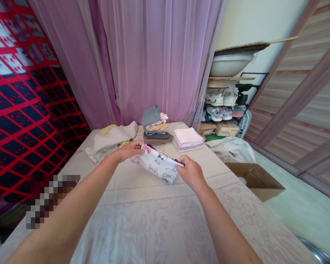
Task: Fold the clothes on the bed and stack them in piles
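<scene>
1. Bare forearms (81, 198) spanned the pale floral bedsheet (159, 223).
2. Mid-sheet, I saw left hand (128, 151) and right hand (191, 171) pinching opposite ends of a white black-printed cloth (158, 165), seemingly to keep it flat.

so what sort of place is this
Probably a bedroom: a cloth-covered surface that looks like a bed, a stack of folded clothes on it, and long purple curtains behind.
</scene>
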Available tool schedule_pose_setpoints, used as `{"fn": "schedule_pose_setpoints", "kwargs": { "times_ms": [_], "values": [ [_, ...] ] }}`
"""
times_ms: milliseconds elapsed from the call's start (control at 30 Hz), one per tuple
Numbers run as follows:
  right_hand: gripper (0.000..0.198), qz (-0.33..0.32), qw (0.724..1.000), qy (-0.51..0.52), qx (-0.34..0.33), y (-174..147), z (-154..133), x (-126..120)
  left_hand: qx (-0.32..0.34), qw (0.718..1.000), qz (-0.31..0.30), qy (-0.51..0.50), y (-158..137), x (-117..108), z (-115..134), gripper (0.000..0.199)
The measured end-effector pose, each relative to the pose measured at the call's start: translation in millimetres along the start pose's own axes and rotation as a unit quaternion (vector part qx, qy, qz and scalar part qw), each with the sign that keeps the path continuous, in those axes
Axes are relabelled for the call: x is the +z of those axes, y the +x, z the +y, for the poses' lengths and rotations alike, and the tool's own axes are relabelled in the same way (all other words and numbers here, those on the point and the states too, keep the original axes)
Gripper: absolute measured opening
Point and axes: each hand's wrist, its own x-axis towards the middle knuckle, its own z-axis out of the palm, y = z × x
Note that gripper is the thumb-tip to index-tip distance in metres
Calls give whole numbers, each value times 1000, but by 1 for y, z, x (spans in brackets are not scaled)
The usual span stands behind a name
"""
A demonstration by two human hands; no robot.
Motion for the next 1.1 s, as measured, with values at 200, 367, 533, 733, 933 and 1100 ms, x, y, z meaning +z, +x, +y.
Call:
{"fn": "schedule_pose_setpoints", "kwargs": {
  "times_ms": [200,367,533,733,933,1100],
  "values": [
    [32,89,971,-6,-221,-6,-6,19,111,972,158,134,-80,19,-34,6],
    [41,8,966,-1,-258,-64,32,64,101,966,97,218,-130,64,-85,22],
    [41,9,979,17,-204,-65,36,62,87,959,159,217,-124,61,-83,26],
    [40,-4,981,-17,-194,-9,-8,67,84,927,152,333,-63,89,-49,43],
    [54,-189,966,-102,-142,-6,-14,100,-30,902,77,423,-48,118,-57,57],
    [55,-213,963,-111,-122,-8,-11,105,-48,904,70,420,-47,117,-61,58]
  ]
}}
